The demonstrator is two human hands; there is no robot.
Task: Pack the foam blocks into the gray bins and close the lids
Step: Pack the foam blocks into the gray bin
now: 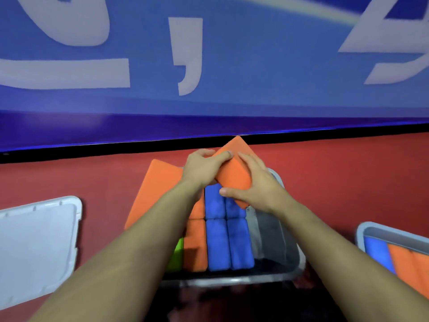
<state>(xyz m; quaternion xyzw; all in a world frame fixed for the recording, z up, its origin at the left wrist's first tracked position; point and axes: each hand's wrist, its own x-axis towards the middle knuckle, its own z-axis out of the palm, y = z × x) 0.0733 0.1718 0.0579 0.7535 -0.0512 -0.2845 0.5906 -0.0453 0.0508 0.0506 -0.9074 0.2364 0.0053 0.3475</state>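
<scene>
Both hands — left (200, 167), right (253, 184) — grip one orange foam block (234, 175) above the gray bin (299, 259).

block in my hands (233, 176): orange | packed blocks (228, 242): blue, four of them | blocks beside them (195, 245): orange | sliver under my left arm (175, 255): lime green | my bin (278, 233): gray | loose lid (37, 247): pale gray | floor (348, 177): red | wall banner (255, 66): blue, white lettering | second bin's blocks (394, 256): blue and orange
</scene>
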